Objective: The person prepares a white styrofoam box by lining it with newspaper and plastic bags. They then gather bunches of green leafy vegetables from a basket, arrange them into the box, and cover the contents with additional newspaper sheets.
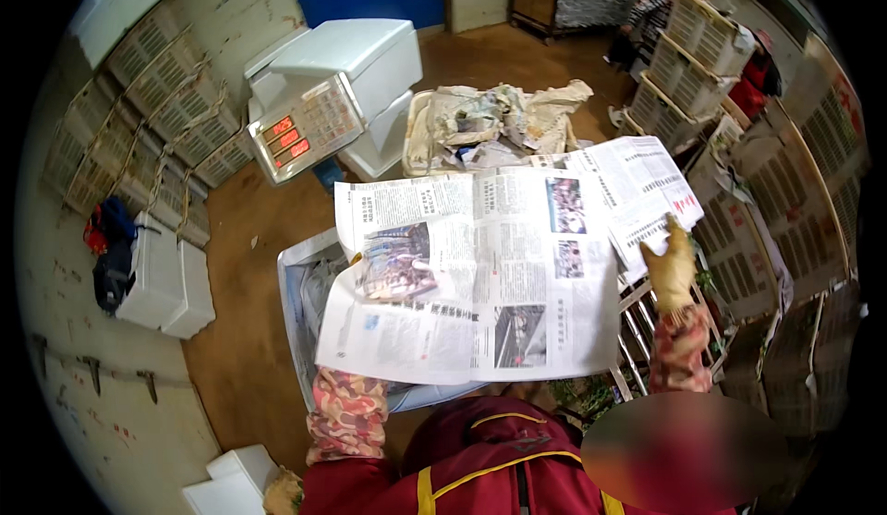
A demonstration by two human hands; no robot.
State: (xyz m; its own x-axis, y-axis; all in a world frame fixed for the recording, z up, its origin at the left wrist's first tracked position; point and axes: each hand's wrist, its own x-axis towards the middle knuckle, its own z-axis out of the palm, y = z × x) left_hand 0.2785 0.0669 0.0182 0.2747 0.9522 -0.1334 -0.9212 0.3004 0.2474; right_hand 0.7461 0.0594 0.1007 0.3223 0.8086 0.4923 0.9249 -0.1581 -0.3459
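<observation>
An open newspaper sheet (513, 272) with printed photos lies spread before me, over a blue-white box (294, 335) with plastic film inside. My left sleeve (346, 407), in camouflage print, passes beneath the sheet's near left part. The paper hides almost all of my left hand; only a small yellowish tip shows at the sheet's left fold. On the right, my right hand (672, 269) wears a yellowish glove. Its thumb and forefinger are apart at the near edge of folded newspapers (644, 182), which partly overlap the open sheet.
A lit digital scale display (308, 127) stands before white foam boxes (346, 51). Beyond the newspaper, a pale crate (416, 162) holds crumpled paper. Plastic crates are stacked at left (166, 92) and right (734, 217). A metal rack (634, 335) lies under my right arm. Two people are at the back right.
</observation>
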